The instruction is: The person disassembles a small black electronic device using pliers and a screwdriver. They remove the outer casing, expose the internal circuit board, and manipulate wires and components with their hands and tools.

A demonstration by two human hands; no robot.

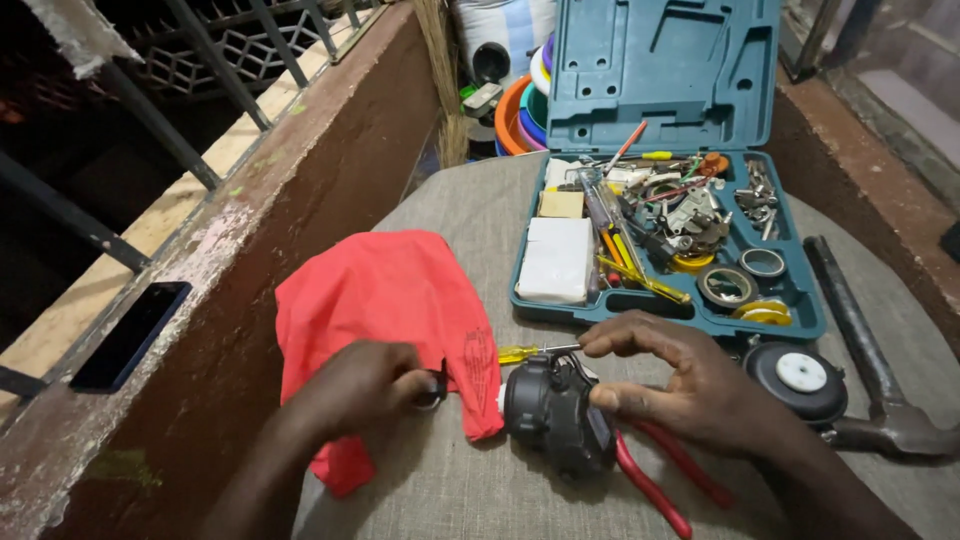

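My left hand [365,385] rests on a red cloth [385,300] and pinches a small dark ring-like part [432,390] at the cloth's edge. My right hand [675,375] grips a black round plastic device [550,410] lying on the grey cloth-covered table [470,210]. A yellow-handled screwdriver [530,352] lies just behind the device, by my right fingertips. Red-handled pliers [655,480] lie under my right hand.
An open teal tool case [665,200] full of several tools, tape rolls and a white box stands behind. A small black wheel [795,378] and a hammer [865,350] lie at right. A concrete ledge [250,230] with a dark phone [130,335] runs along the left.
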